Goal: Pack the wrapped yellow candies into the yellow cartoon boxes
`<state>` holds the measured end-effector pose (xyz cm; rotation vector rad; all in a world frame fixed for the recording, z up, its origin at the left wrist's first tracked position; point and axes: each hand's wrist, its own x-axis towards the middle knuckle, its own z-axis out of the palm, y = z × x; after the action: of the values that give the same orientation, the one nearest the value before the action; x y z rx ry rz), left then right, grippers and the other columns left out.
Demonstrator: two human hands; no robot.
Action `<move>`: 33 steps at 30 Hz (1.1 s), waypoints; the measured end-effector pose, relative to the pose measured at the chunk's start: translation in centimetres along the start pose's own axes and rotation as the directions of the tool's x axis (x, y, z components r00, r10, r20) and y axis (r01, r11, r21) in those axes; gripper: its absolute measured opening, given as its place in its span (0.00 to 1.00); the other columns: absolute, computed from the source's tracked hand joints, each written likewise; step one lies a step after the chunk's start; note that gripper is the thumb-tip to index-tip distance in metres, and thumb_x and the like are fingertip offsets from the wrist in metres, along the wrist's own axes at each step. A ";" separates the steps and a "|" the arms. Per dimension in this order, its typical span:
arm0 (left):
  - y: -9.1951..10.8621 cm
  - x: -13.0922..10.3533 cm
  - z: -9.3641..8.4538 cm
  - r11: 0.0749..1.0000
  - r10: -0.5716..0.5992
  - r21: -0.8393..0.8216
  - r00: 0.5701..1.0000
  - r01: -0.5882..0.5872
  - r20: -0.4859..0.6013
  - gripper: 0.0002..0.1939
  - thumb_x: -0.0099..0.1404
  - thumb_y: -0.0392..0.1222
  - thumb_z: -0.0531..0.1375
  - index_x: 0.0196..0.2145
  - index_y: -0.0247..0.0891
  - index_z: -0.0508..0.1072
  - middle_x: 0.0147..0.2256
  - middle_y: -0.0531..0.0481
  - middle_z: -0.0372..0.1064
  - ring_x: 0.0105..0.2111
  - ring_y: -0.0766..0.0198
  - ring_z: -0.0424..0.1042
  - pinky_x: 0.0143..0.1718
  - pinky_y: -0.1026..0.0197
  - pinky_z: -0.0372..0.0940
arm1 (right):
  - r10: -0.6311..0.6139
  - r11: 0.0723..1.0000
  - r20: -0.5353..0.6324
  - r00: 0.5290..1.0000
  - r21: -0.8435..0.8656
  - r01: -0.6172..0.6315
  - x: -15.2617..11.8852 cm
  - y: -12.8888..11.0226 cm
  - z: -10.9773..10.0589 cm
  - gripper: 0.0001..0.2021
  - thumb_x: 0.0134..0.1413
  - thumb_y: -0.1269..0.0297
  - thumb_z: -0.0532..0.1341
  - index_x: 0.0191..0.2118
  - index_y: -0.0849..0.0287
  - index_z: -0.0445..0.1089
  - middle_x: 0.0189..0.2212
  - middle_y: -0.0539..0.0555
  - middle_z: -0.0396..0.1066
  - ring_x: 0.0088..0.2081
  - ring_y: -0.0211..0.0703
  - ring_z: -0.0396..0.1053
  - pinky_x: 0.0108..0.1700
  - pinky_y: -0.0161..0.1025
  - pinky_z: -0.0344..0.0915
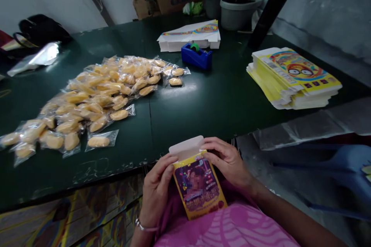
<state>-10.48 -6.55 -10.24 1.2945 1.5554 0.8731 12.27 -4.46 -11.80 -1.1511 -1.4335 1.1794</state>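
Our left hand (158, 185) and right hand (230, 164) pinch the upper edges of a yellow printed box (199, 185), its white flap raised; wrapped yellow cakes (98, 96) lie beyond.

On my feed I see a slim, flat-faced carton (199, 189), mostly yellow, with a large dark purple picture panel (193, 175) on its broad face. Small bright icons dot the panel, ornate lettering runs beneath it, and a red detail sits at the lower right corner; a blurred patch hides the middle of the picture. At the far end a plain white flap (187, 148) with rounded corners stands open — I cannot see inside. The carton is held printed face up, slanted with its far end toward my left — just beyond the pink garment (232, 229), near the green table's edge (127, 158).
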 end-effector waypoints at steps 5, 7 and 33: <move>0.4 0.2 0.2 0.933 -0.110 -0.340 0.993 0.117 0.041 0.12 0.62 0.46 0.65 0.43 0.47 0.70 0.41 0.54 0.74 0.42 0.65 0.73 0.43 0.66 0.67 | 0.031 0.999 -0.067 0.997 0.014 -0.030 0.3 -0.5 0.0 0.14 0.56 0.65 0.67 0.47 0.56 0.68 0.37 0.52 0.72 0.37 0.41 0.72 0.40 0.37 0.70; 0.5 0.5 -0.2 0.916 -0.100 -0.376 0.987 0.140 0.125 0.15 0.63 0.44 0.64 0.48 0.49 0.68 0.44 0.53 0.73 0.45 0.65 0.72 0.46 0.65 0.66 | -0.015 1.000 -0.007 1.000 -0.018 0.014 0.4 -0.8 -0.3 0.16 0.56 0.66 0.66 0.50 0.56 0.66 0.38 0.52 0.72 0.37 0.40 0.72 0.41 0.37 0.69; 3.9 2.5 -1.8 0.969 -0.090 -0.202 0.961 0.146 0.263 0.05 0.59 0.44 0.66 0.32 0.42 0.81 0.31 0.51 0.74 0.32 0.67 0.72 0.33 0.70 0.66 | 0.096 0.994 0.115 0.989 -0.067 -0.089 2.5 -4.9 0.9 0.03 0.54 0.70 0.59 0.30 0.60 0.69 0.24 0.49 0.66 0.26 0.36 0.63 0.28 0.33 0.60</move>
<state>-10.94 -3.32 -6.51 1.0949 1.2838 0.7489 10.56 -2.61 -6.86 -1.2192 -1.5287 1.2943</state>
